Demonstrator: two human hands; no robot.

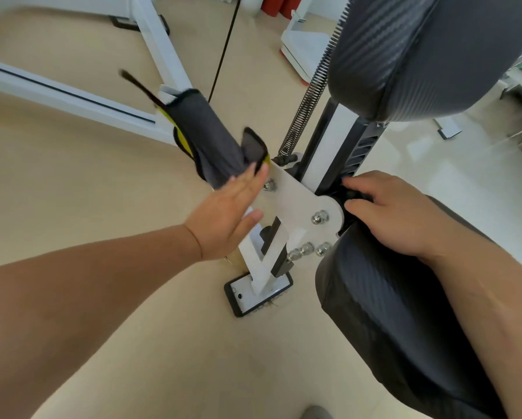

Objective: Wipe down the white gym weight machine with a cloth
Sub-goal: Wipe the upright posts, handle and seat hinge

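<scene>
- The left hand (226,216) is being held flat, with fingers straight and close together. Its fingertips are being pressed against the lower edge of the cloth (211,140), and nothing is being gripped by it.
- The cloth, grey with yellow and black edging, is being seen at eleven o'clock of the left hand, bunched by the end of a white beam (66,95). Its outline is blurred, so what is bearing it cannot be told.
- The right hand (386,213) is being rested at three o'clock of the white bracket plate (299,204), with fingers curled down into the dark gap between the two pads. Whether anything is being gripped there cannot be told.
- The two hands are being held apart, with the bracket plate lying between them.
- The white weight machine (326,146) is being viewed from above, its upright rising toward one o'clock from the bracket plate.
- The plate is being fastened by chrome dome nuts (320,217).
- A coil spring (311,86) is being stretched from the plate's top toward twelve o'clock, just beside the dark back pad (404,49).
- The dark seat pad (389,313) is being overlapped by the right forearm at five o'clock of the plate.
- A black-rimmed foot plate (258,294) is being borne by the beige floor (102,176) at six o'clock of the left hand.
- A black cable (223,52) is being seen at twelve o'clock of the cloth.
</scene>
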